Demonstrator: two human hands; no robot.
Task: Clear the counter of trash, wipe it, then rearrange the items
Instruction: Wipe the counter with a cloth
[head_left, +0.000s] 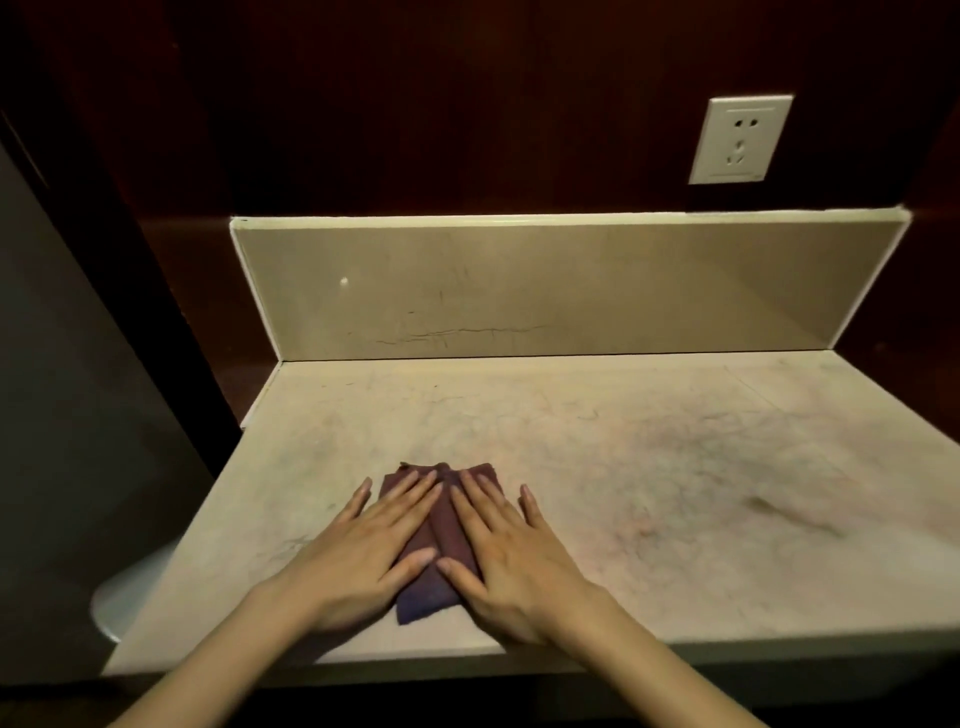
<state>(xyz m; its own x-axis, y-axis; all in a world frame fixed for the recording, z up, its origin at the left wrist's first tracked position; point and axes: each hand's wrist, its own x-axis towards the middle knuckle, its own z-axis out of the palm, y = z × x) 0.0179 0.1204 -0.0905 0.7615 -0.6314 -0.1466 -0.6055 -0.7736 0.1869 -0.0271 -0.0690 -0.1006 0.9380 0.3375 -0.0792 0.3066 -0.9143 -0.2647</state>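
A folded dark purple cloth (441, 540) lies on the pale marble counter (649, 467), near its front left. My left hand (358, 556) presses flat on the cloth's left side, fingers straight and spread. My right hand (509, 556) presses flat on its right side in the same way. The thumbs nearly meet over the middle of the cloth. Most of the cloth is hidden under the two palms.
A beige backsplash (519, 291) rises behind the counter, below a dark wooden wall with a white socket (740, 139). A dark smudge (795, 514) marks the counter at the right. A white rounded object (130, 587) sits low, left of the counter's edge.
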